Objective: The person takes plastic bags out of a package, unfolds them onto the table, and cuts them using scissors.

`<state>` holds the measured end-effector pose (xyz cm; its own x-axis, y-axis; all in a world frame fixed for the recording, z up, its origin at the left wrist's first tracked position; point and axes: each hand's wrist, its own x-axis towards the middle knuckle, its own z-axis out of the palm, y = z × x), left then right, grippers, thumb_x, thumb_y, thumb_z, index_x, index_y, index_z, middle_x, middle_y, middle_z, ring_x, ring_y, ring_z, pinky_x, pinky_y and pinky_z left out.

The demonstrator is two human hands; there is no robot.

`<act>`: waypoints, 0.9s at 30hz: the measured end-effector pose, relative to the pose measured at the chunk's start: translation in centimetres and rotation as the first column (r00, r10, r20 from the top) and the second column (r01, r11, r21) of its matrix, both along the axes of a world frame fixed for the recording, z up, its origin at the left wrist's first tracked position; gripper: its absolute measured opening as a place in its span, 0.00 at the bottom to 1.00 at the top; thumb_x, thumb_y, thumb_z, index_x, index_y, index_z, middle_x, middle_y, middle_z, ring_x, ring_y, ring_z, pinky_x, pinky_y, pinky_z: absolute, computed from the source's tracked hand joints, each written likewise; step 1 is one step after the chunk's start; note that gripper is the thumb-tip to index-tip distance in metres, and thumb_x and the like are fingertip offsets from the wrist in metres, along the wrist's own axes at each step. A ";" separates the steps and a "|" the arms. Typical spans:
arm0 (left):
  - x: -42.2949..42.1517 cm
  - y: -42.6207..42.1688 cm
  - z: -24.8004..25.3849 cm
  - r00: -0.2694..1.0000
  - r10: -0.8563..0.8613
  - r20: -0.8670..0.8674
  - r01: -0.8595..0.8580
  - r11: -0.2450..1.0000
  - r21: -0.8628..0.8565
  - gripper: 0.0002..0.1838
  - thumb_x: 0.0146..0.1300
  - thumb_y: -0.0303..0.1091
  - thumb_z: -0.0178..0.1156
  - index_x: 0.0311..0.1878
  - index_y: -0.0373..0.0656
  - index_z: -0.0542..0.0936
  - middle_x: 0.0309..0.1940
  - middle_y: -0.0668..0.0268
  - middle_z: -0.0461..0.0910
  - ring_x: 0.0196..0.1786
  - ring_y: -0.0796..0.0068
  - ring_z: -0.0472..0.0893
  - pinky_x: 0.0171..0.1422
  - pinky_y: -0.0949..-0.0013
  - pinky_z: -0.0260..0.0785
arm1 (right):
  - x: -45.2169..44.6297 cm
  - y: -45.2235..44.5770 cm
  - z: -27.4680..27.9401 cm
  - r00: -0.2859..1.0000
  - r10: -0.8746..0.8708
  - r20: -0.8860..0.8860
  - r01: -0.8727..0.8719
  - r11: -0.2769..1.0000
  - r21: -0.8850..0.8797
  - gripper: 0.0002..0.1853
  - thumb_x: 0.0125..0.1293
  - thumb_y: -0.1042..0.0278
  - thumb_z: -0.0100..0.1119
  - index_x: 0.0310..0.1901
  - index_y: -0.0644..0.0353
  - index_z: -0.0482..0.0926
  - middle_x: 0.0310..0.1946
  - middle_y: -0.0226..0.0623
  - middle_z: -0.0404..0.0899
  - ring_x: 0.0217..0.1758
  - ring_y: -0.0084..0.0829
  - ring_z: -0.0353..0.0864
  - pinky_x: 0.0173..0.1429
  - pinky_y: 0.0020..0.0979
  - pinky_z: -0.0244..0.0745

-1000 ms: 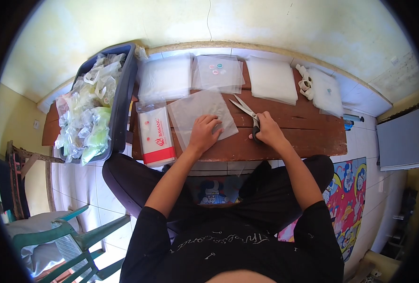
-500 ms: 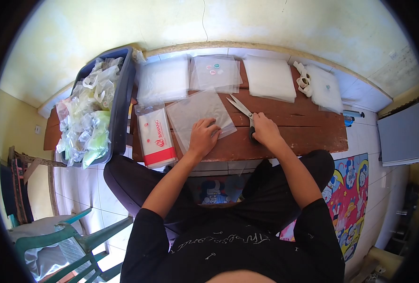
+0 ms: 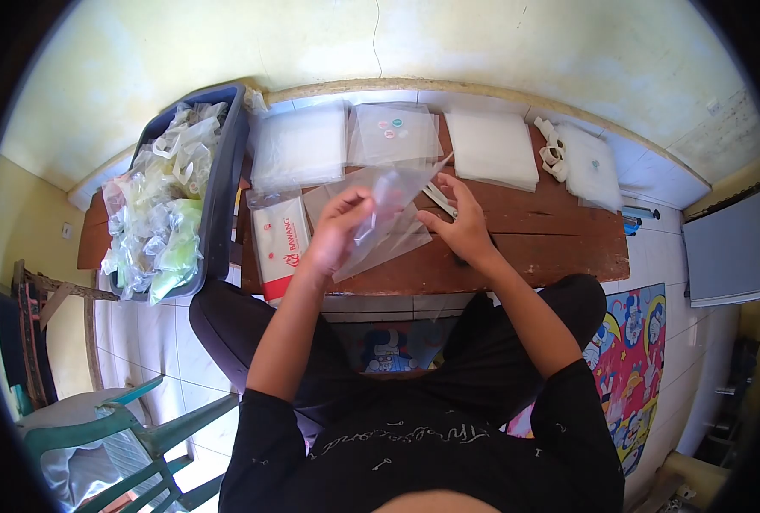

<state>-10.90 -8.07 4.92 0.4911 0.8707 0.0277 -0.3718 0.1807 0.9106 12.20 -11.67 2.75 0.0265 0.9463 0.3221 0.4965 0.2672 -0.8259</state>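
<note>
My left hand (image 3: 333,231) is closed on a clear plastic bag (image 3: 390,192), lifted and tilted above the table and partly blurred. Facing it, my right hand (image 3: 465,227) has its fingers apart and holds nothing; whether it touches the bag's edge I cannot tell. Scissors (image 3: 436,200) lie on the wood by the right hand, which hides much of them. Another clear plastic sheet or bag (image 3: 410,239) rests flat beneath the lifted one. Left of it lies a white and red pack printed "BAWANG" (image 3: 282,244).
Stacks of clear bags (image 3: 299,145) line the back of the brown wooden table (image 3: 559,244). A white bundled strip (image 3: 552,158) sits between two right-hand stacks. At the left stands a dark bin (image 3: 236,128) full of crumpled plastic. A green chair (image 3: 153,432) is at lower left.
My left hand has picked up a clear bag and raised it off the table. My right hand has let go of the scissors, moved up slightly and spread its fingers.
</note>
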 end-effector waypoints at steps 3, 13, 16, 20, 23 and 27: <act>-1.4 0.5 0.2 0.958 -0.017 0.286 0.081 0.973 -0.215 0.14 0.70 0.39 0.57 0.53 0.40 0.75 0.52 0.55 0.81 0.54 0.57 0.82 0.59 0.62 0.73 | -1.0 -0.1 0.0 0.861 0.030 -0.508 -0.125 0.980 -0.153 0.29 0.59 0.62 0.71 0.58 0.65 0.72 0.58 0.48 0.73 0.58 0.36 0.75 0.58 0.34 0.73; -2.1 2.4 -4.6 0.999 0.031 -0.011 -0.032 0.858 -0.512 0.24 0.73 0.53 0.50 0.57 0.42 0.75 0.55 0.57 0.80 0.51 0.64 0.82 0.53 0.65 0.73 | 1.2 1.1 -3.1 0.790 -0.198 -0.580 -0.126 0.874 -0.469 0.08 0.62 0.74 0.66 0.38 0.67 0.77 0.27 0.33 0.79 0.26 0.21 0.76 0.31 0.24 0.71; -1.5 2.2 -6.1 0.922 0.069 -0.382 -0.188 0.940 -0.284 0.19 0.71 0.48 0.55 0.52 0.42 0.78 0.46 0.63 0.84 0.42 0.74 0.83 0.46 0.71 0.72 | 1.8 1.0 -4.1 0.763 -0.195 -0.616 -0.178 0.853 -0.490 0.07 0.62 0.74 0.66 0.34 0.65 0.77 0.26 0.32 0.78 0.23 0.20 0.74 0.29 0.24 0.70; -1.6 2.7 -7.9 0.865 0.216 -0.452 -0.321 0.932 -0.168 0.10 0.69 0.36 0.59 0.44 0.40 0.81 0.34 0.66 0.85 0.30 0.80 0.82 0.33 0.76 0.71 | 2.6 1.3 -4.9 0.776 -0.147 -0.613 -0.215 0.853 -0.476 0.07 0.62 0.74 0.66 0.33 0.64 0.76 0.25 0.32 0.78 0.22 0.20 0.74 0.29 0.24 0.71; -1.9 2.9 -8.0 0.840 0.302 -0.450 -0.380 0.920 -0.092 0.09 0.68 0.34 0.61 0.44 0.39 0.81 0.31 0.65 0.84 0.28 0.81 0.80 0.29 0.76 0.68 | 2.7 1.4 -5.0 0.771 -0.128 -0.624 -0.216 0.869 -0.445 0.06 0.62 0.74 0.66 0.35 0.64 0.77 0.23 0.32 0.78 0.22 0.21 0.76 0.27 0.24 0.71; -2.1 3.3 -7.7 0.836 0.384 -0.392 -0.426 0.905 -0.022 0.14 0.67 0.34 0.62 0.54 0.41 0.79 0.35 0.64 0.84 0.29 0.81 0.81 0.29 0.79 0.68 | 2.7 1.3 -4.6 0.782 -0.215 -0.585 -0.168 0.831 -0.530 0.06 0.63 0.74 0.64 0.37 0.65 0.76 0.23 0.35 0.79 0.22 0.23 0.78 0.25 0.25 0.74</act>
